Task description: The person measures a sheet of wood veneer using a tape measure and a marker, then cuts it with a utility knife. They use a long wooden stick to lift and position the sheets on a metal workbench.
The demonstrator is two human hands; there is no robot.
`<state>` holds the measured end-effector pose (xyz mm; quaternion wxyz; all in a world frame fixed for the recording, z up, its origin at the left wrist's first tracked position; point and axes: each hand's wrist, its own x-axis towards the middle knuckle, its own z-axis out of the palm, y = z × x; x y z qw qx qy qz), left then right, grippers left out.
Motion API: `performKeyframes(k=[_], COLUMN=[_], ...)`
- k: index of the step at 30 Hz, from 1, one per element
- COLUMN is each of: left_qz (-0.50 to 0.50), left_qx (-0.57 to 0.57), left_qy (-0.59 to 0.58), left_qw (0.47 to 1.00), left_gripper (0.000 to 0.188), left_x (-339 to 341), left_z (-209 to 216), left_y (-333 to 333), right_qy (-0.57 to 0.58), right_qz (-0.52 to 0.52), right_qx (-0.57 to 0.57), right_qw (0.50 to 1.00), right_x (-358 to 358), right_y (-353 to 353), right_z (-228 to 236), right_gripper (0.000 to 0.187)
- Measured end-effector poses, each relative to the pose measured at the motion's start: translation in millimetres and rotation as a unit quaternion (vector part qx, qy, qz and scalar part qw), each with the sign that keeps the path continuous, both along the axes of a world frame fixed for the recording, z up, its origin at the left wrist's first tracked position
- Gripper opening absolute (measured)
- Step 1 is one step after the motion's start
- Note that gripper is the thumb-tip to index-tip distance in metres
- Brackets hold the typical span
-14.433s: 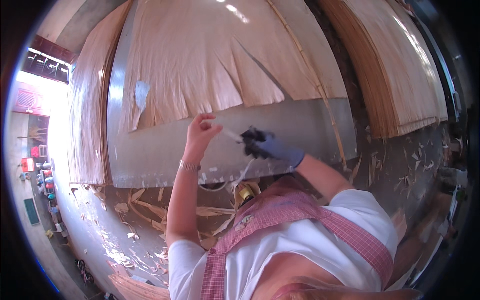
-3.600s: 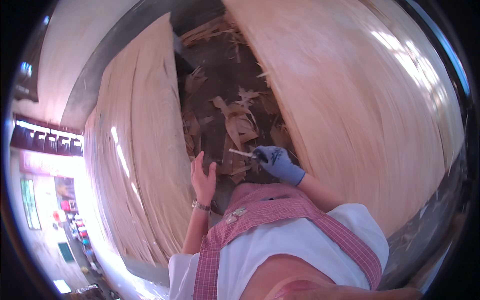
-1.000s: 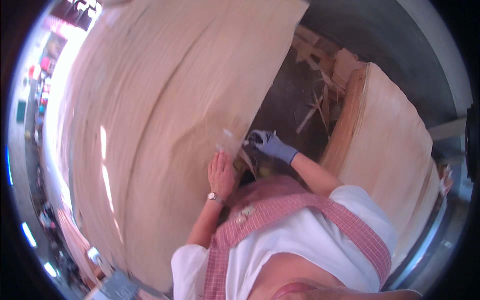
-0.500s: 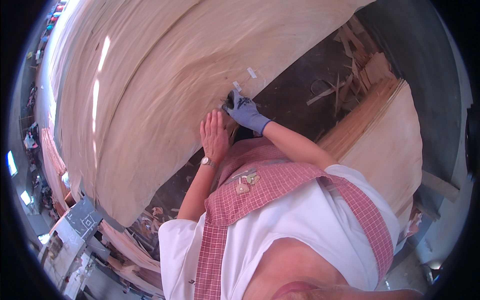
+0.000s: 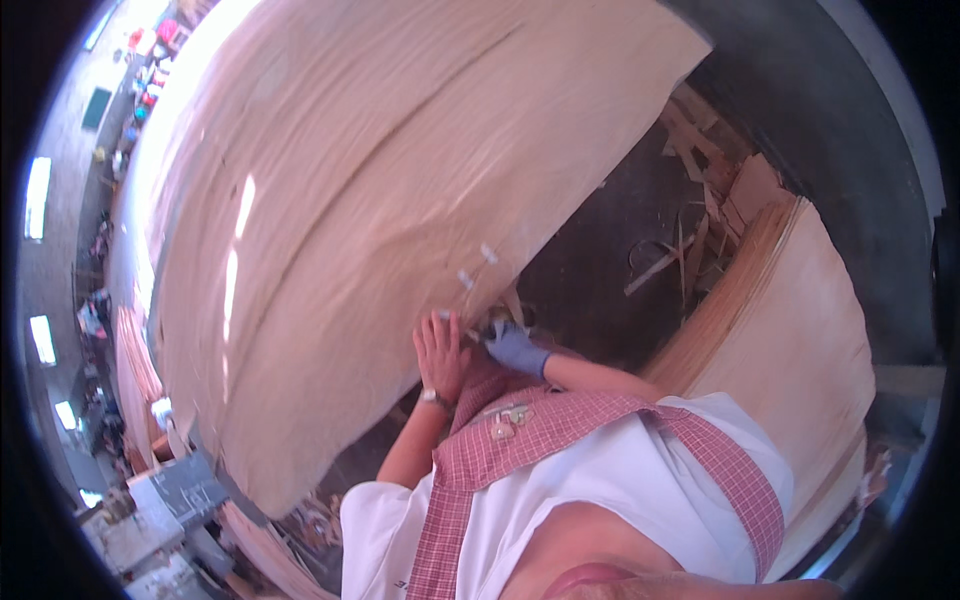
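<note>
A large pale wood veneer sheet (image 5: pixel 330 200) spreads out before me, its near edge close to my body. My left hand (image 5: pixel 440 355), bare and with a watch at the wrist, rests flat on the sheet near that edge, fingers stretched out. Just right of it is my right hand (image 5: pixel 515 348), in a blue-grey glove with dark fingers. Its fingers are closed at the sheet's edge; what they grip is blurred and partly hidden. Beyond the hands, a short white tape strip (image 5: pixel 466 280) and another white strip (image 5: pixel 488 254) lie on the veneer. A whitish bit shows by my left fingertips.
A stack of veneer sheets (image 5: pixel 780 340) stands at my right. Broken veneer scraps (image 5: pixel 705 180) lie behind it on the dark floor (image 5: pixel 590 250). At the lower left is a grey box-like part (image 5: pixel 185 490) with markings. A long dark split (image 5: pixel 370 165) runs through the sheet.
The view has shifted, so the sheet and hands appear lower. My right hand has drawn back from the sheet's surface toward its near edge. The left hand still lies flat.
</note>
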<state>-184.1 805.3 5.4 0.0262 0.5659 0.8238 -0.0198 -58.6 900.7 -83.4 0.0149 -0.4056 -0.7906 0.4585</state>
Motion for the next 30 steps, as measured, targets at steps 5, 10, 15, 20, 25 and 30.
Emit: performKeyframes(k=[5, 10, 15, 20, 25, 30], left_qz=[0.029, -0.002, -0.139, -0.251, -0.191, -0.185], left_qx=[-0.071, -0.028, 0.107, 0.175, 0.164, 0.118], left_qy=[-0.065, -0.034, -0.05, -0.099, -0.095, -0.097], left_qw=[0.995, 0.999, 0.983, 0.947, 0.963, 0.971], left_gripper=[0.075, 0.069, 0.075, 0.075, 0.071, 0.07], left_x=[-4, -7, 29, 76, 101, 107], left_z=[26, 60, 48, 23, -19, -9], left_y=[17, 147, 439, 704, 803, 814], right_qy=[0.021, 0.118, 0.132, 0.108, 0.131, 0.14], right_qz=[0.097, -0.025, -0.167, -0.258, -0.361, -0.414], right_qx=[-0.041, 0.022, -0.095, -0.065, -0.014, -0.089], right_qw=[0.994, 0.992, 0.972, 0.958, 0.923, 0.895], right_x=[45, 108, 167, 231, 294, 326], right_y=[111, 242, 351, 454, 541, 628], right_z=[54, 70, 77, 104, 89, 84], right_gripper=[0.028, 0.024, 0.024, 0.024, 0.021, 0.018])
